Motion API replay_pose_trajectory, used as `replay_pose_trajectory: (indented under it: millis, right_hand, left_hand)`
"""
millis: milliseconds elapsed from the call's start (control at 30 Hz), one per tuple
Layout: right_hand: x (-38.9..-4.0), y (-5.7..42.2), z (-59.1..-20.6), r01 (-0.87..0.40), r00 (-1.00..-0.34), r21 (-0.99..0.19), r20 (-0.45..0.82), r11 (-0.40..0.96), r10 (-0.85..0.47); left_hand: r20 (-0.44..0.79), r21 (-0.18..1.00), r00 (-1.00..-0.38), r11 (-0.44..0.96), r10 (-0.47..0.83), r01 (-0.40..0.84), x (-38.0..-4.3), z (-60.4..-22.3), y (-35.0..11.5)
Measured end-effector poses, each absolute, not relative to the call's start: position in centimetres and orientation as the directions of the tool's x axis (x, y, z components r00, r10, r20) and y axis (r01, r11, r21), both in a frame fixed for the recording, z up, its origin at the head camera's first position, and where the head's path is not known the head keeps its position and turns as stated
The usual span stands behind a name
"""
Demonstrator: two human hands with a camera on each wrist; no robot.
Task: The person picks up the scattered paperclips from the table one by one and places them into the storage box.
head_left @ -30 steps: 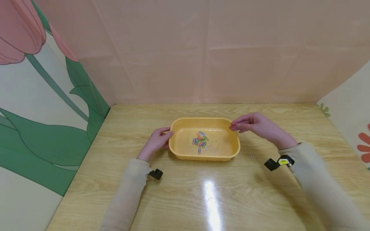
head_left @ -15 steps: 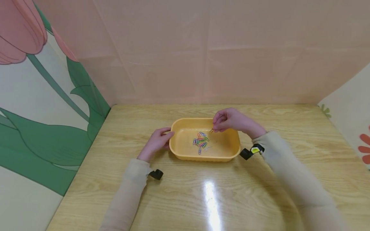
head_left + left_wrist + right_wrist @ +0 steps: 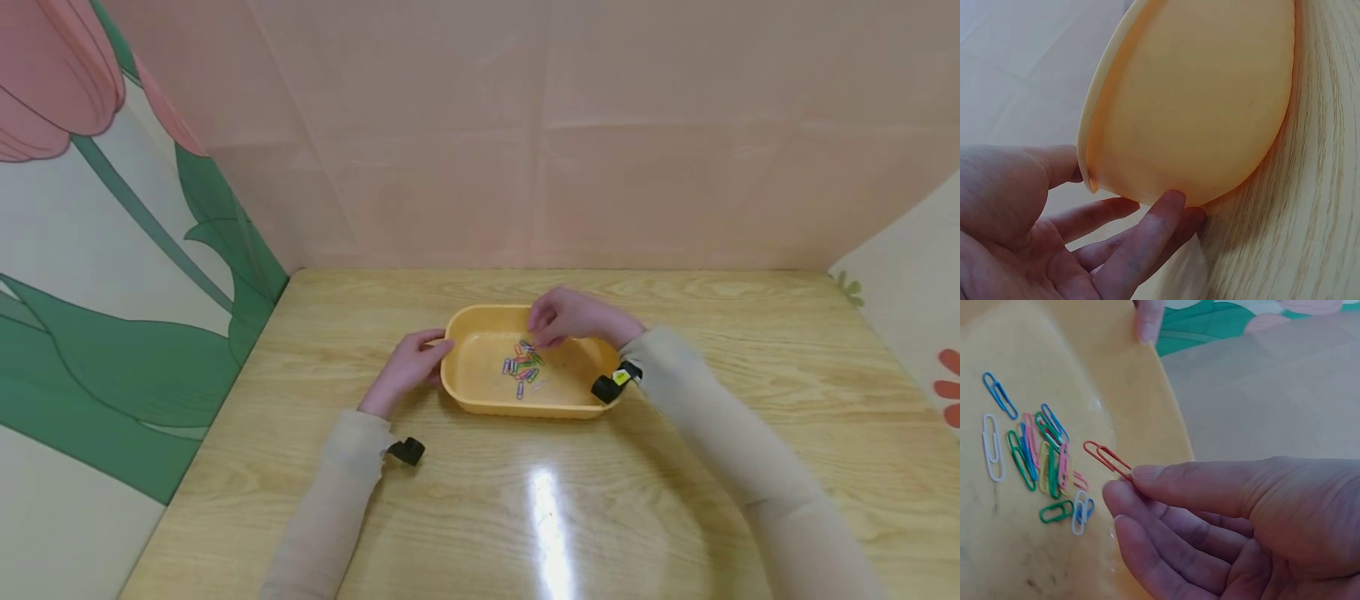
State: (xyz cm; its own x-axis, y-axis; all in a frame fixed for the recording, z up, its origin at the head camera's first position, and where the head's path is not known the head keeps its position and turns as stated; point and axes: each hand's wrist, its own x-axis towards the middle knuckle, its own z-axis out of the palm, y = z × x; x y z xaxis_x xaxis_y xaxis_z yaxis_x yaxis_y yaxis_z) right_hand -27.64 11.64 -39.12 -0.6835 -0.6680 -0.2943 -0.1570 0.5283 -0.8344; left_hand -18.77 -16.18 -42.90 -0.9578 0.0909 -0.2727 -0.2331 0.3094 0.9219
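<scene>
A yellow plastic basin [image 3: 480, 400] stands on the table, with a loose pile of coloured paper clips [image 3: 522, 367] inside. My left hand [image 3: 408, 362] holds the basin's left end, thumb at the rim [image 3: 1087, 144] and the other fingers against the outer wall from below. Over the basin, my right hand [image 3: 562, 318] pinches an orange-red paper clip [image 3: 1107, 457] between thumb and index finger, its looped end pointing toward the pile. The right wrist view shows blue, green, pink, yellow and white clips [image 3: 992, 447] lying on the basin floor.
A wood-grain table [image 3: 465, 500] carries the basin. Behind it rises a plain pinkish backdrop [image 3: 540, 167]. A flower-painted panel [image 3: 135, 375] borders the table's left side, and another panel [image 3: 907, 317] lies along the right.
My right hand has moved left from the basin's right rim to above the pile, bringing the pinched paper clip along. The left hand stays at the left end.
</scene>
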Motion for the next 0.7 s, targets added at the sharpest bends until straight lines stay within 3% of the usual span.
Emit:
replay_pose_trajectory:
  millis: [367,700]
  right_hand:
    - [-27.4,11.0,-38.8,-0.169,-0.623,-0.834,-0.322,0.525,-0.713]
    - [-25.8,12.9,-35.8,-0.244,-0.644,-0.818,-0.264,0.521,-0.717]
  left_hand:
    - [-0.276,0.922,-0.957,0.308,0.088,-0.237,-18.7,-42.7,-16.1]
    - [-0.283,0.92,-0.956,0.304,0.08,-0.247,-18.6,-42.7,-16.1]
